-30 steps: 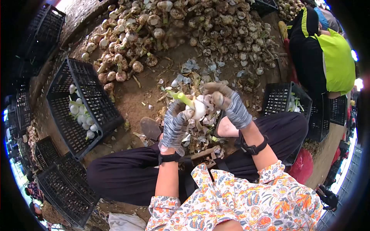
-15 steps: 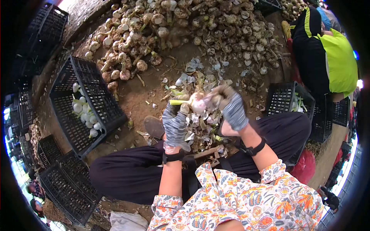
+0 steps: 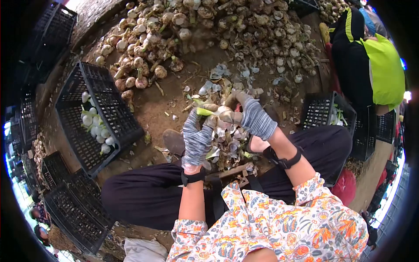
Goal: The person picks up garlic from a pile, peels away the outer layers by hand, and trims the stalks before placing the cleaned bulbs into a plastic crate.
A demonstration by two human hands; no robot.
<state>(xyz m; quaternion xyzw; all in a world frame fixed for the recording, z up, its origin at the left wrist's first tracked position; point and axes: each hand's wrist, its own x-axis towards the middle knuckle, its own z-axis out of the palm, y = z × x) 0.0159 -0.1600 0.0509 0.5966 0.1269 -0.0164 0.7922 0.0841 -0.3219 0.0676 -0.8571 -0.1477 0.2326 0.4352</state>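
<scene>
Both hands wear grey striped knit gloves with dirty palms and fingertips. Between them, above the peelings, is a pale garlic bulb (image 3: 224, 110) with a short green stem pointing left. My left hand (image 3: 197, 135) is closed around the stem side of the bulb. From the right, my right hand (image 3: 256, 117) has its fingers pressed on the bulb, covering part of it. A small red spot shows by the right fingers; I cannot make out what it is. Beneath the hands lies a heap of garlic skins (image 3: 229, 146).
A large pile of unpeeled garlic (image 3: 148, 48) spreads across the back. At left, a tilted black crate (image 3: 107, 100) holds several white bulbs; another black crate (image 3: 315, 109) with bulbs stands at right. More crates (image 3: 74, 209) sit lower left. A person in a yellow-green top (image 3: 384, 70) is at upper right.
My right hand has come lower and closer to my left, its fingers now over the bulb. The bulb looks whiter, and its green stem is tilted differently.
</scene>
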